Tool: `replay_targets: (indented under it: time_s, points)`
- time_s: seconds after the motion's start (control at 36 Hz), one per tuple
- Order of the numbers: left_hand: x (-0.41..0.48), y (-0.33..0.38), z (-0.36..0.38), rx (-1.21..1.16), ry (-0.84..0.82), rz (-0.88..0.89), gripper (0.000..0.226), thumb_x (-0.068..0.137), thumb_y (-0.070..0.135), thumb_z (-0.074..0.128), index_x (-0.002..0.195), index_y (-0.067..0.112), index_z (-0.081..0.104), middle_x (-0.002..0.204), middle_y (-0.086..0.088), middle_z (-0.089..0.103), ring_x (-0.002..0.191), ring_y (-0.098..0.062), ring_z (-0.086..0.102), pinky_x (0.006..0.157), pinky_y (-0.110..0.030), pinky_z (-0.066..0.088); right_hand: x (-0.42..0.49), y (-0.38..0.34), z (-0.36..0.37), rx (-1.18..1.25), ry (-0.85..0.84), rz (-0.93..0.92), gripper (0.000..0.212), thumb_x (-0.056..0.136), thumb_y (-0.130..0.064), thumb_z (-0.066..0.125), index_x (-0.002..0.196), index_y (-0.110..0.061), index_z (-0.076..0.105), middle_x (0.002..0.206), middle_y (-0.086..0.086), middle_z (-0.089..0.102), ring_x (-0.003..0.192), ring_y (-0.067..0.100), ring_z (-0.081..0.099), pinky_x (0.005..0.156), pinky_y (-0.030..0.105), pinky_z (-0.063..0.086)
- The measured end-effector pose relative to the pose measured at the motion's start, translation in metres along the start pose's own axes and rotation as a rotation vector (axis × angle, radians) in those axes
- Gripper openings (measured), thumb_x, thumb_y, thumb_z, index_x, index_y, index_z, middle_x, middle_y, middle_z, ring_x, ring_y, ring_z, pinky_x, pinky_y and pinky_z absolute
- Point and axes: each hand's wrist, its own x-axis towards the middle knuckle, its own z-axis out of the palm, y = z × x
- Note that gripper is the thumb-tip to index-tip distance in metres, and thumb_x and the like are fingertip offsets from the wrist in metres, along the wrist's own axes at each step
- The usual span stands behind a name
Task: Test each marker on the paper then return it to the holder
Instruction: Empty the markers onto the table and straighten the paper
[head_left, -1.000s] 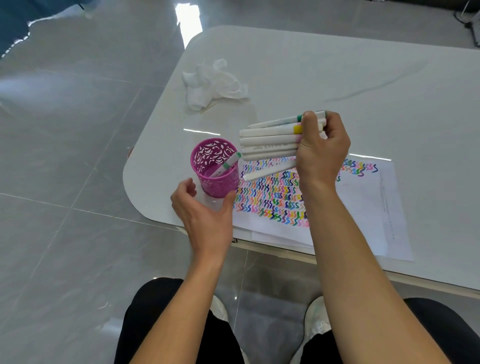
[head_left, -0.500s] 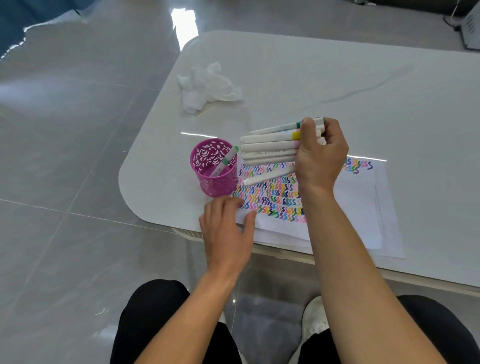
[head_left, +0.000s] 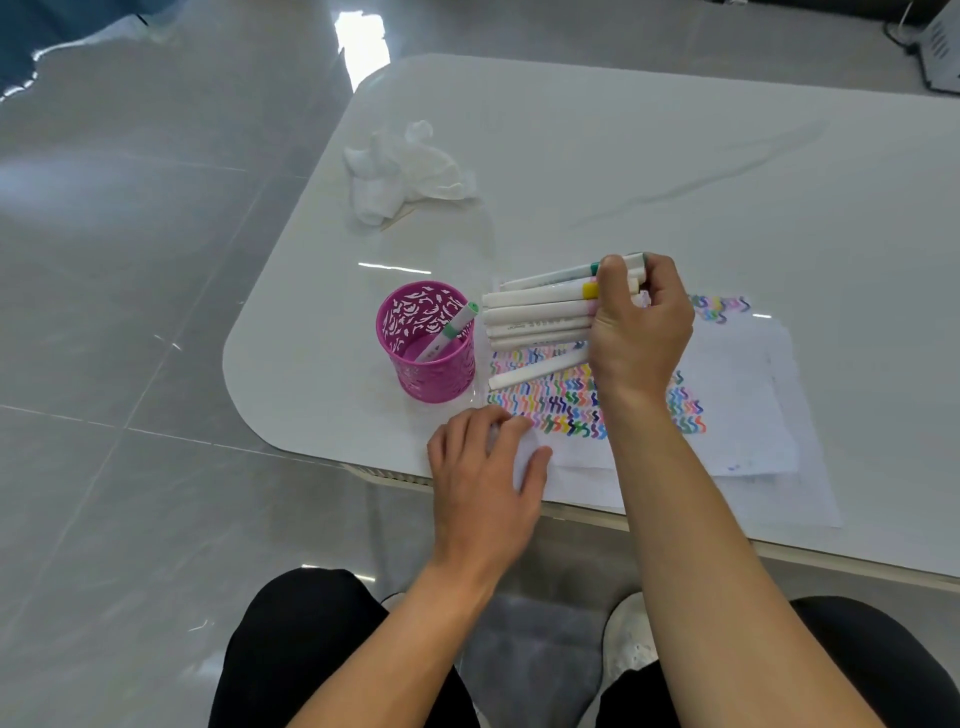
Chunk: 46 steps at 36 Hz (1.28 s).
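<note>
White glossy table (head_left: 675, 171), grey tiled floor (head_left: 130, 260), right hand (head_left: 641, 332) fingers clutching markers (head_left: 540, 312), left hand (head_left: 483, 467) spread flat on paper (head_left: 737, 426)

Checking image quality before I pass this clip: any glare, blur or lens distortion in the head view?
Head view: bright window glare on the grey tiled floor and thin glints on the glossy white table; wide-angle bending curves the table edge; the coloured squiggles on the white paper sheet look soft, slightly blurred; the pink perforated holder stays legible.

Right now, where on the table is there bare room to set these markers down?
Bare: the far table beyond the right hand, right of the tissue. Crowded: the near edge, with holder, paper and left hand.
</note>
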Motion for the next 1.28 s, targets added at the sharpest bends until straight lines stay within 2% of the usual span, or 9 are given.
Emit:
replay_targets:
  time_s: [0.28, 0.47, 0.61, 0.81, 0.86, 0.92, 1.03, 1.17, 1.28]
  points:
    - [0.003, 0.011, 0.007, -0.006, -0.057, 0.056, 0.032, 0.095, 0.043, 0.061, 0.118, 0.022, 0.068, 0.12, 0.004, 0.058, 0.114, -0.02, 0.052, 0.1, -0.035, 0.038, 0.002, 0.009, -0.002, -0.017, 0.007, -0.031, 0.021, 0.095, -0.018, 0.068, 0.083, -0.001, 0.062, 0.069, -0.004, 0.05, 0.066, 0.011, 0.045, 0.061, 0.024, 0.039]
    - [0.005, 0.011, 0.003, -0.032, -0.074, 0.073, 0.037, 0.1, 0.042, 0.053, 0.129, 0.021, 0.063, 0.127, 0.004, 0.059, 0.12, -0.018, 0.051, 0.102, -0.032, 0.036, 0.0, 0.024, 0.003, -0.094, 0.013, -0.016, 0.017, 0.096, -0.021, 0.068, 0.083, -0.014, 0.06, 0.07, -0.012, 0.051, 0.063, -0.002, 0.047, 0.06, 0.013, 0.034]
    - [0.008, 0.002, -0.002, -0.064, -0.047, 0.042, 0.029, 0.1, 0.032, 0.056, 0.124, 0.02, 0.066, 0.124, 0.004, 0.06, 0.119, -0.019, 0.053, 0.099, -0.034, 0.04, -0.009, 0.037, 0.016, -0.114, 0.0, 0.014, 0.02, 0.098, -0.025, 0.067, 0.083, -0.015, 0.057, 0.076, 0.0, 0.055, 0.071, 0.017, 0.049, 0.066, 0.032, 0.038]
    - [0.011, -0.004, -0.001, -0.03, -0.039, 0.067, 0.027, 0.097, 0.031, 0.061, 0.12, 0.019, 0.07, 0.123, 0.002, 0.063, 0.119, -0.019, 0.053, 0.1, -0.034, 0.04, -0.007, 0.048, 0.025, -0.158, -0.015, 0.044, 0.021, 0.101, -0.029, 0.062, 0.088, -0.015, 0.055, 0.08, 0.004, 0.055, 0.072, 0.019, 0.047, 0.057, 0.017, 0.034]
    - [0.011, -0.004, -0.001, -0.026, -0.036, 0.066, 0.028, 0.097, 0.031, 0.061, 0.12, 0.019, 0.07, 0.123, 0.003, 0.063, 0.118, -0.018, 0.053, 0.1, -0.033, 0.04, -0.007, 0.05, 0.026, -0.202, -0.021, 0.041, 0.022, 0.103, -0.031, 0.06, 0.089, -0.015, 0.052, 0.081, 0.004, 0.051, 0.073, 0.021, 0.046, 0.055, 0.021, 0.032]
    - [0.012, -0.004, -0.001, -0.028, -0.034, 0.062, 0.028, 0.097, 0.032, 0.06, 0.12, 0.02, 0.07, 0.122, 0.003, 0.063, 0.118, -0.018, 0.053, 0.1, -0.034, 0.04, -0.008, 0.051, 0.027, -0.249, -0.027, 0.034, 0.023, 0.103, -0.033, 0.058, 0.09, -0.016, 0.05, 0.084, 0.006, 0.052, 0.077, 0.023, 0.047, 0.059, 0.032, 0.028]
    - [0.012, -0.004, -0.001, -0.037, -0.047, 0.048, 0.029, 0.096, 0.034, 0.059, 0.12, 0.021, 0.07, 0.122, 0.005, 0.063, 0.119, -0.017, 0.053, 0.1, -0.035, 0.041, -0.008, 0.049, 0.026, -0.373, -0.051, -0.034, 0.022, 0.103, -0.038, 0.055, 0.093, -0.018, 0.052, 0.092, 0.008, 0.06, 0.081, 0.023, 0.05, 0.062, 0.032, 0.023]
    - [0.013, -0.004, 0.0, -0.033, -0.041, 0.046, 0.027, 0.094, 0.03, 0.061, 0.119, 0.021, 0.069, 0.122, 0.005, 0.061, 0.119, -0.017, 0.052, 0.1, -0.035, 0.04, -0.011, 0.05, 0.019, -0.521, -0.088, -0.082, 0.03, 0.104, -0.044, 0.053, 0.106, -0.014, 0.058, 0.095, 0.003, 0.057, 0.082, 0.022, 0.047, 0.065, 0.033, 0.025]
    - [0.013, -0.003, 0.002, -0.021, -0.054, 0.032, 0.028, 0.094, 0.032, 0.058, 0.119, 0.023, 0.067, 0.125, 0.005, 0.059, 0.12, -0.018, 0.051, 0.1, -0.036, 0.039, -0.013, 0.048, 0.015, -0.533, -0.11, -0.123, 0.035, 0.103, -0.045, 0.055, 0.112, -0.012, 0.06, 0.104, 0.007, 0.061, 0.096, 0.028, 0.055, 0.07, 0.032, 0.029]
